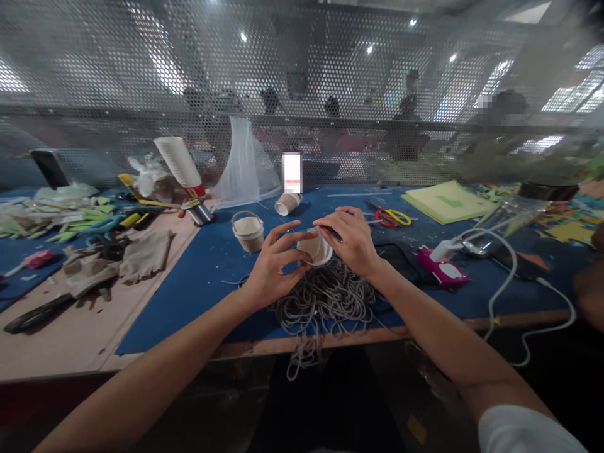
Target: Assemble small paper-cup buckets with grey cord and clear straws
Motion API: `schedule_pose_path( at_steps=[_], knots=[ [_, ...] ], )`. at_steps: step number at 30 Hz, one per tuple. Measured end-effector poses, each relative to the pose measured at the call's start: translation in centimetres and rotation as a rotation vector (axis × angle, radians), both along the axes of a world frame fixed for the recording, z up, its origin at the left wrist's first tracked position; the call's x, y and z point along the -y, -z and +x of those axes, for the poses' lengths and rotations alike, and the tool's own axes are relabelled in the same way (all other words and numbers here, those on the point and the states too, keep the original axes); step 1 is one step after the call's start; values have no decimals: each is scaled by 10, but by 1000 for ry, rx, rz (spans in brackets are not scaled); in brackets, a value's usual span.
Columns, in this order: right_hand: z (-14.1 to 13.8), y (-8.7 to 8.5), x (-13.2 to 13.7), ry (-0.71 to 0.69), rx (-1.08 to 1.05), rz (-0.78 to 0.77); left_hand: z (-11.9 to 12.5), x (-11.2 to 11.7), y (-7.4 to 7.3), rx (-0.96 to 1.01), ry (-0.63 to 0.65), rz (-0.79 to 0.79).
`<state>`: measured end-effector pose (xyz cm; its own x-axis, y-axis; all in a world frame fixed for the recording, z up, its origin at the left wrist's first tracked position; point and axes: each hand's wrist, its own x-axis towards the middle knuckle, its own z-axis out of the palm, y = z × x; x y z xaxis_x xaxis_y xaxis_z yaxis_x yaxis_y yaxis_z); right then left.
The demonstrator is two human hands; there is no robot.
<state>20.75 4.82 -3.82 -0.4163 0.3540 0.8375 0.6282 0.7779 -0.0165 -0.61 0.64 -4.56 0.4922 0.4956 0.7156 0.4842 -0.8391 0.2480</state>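
Observation:
A white paper cup (321, 253) is tilted with its mouth toward me, above a heap of grey cord (330, 296). My left hand (278, 261) grips its left side, fingers curved around the rim. At the far rim, the fingertips of my right hand (348, 242) are pinched together; what they hold, perhaps a bit of cord, is too small to make out. To the left stands a small cord-wrapped cup with a handle (248, 234), like a little basket. Behind, another wrapped cup (288, 203) lies on its side.
Red and yellow scissors (394, 217) and a stack of coloured paper (448, 202) lie right of centre. A magenta power strip (443, 270) with white cable is at right. Stacked paper cups (177, 160) and gloves (146, 257) are left. A perforated metal screen (306, 82) rises behind.

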Motion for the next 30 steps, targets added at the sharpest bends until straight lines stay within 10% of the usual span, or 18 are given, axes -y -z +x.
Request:
schedule_pose_path(
  at_steps=[30],
  knots=[
    [1,1,0,4,23,17,0,-1,0,9,-2,10]
  ],
)
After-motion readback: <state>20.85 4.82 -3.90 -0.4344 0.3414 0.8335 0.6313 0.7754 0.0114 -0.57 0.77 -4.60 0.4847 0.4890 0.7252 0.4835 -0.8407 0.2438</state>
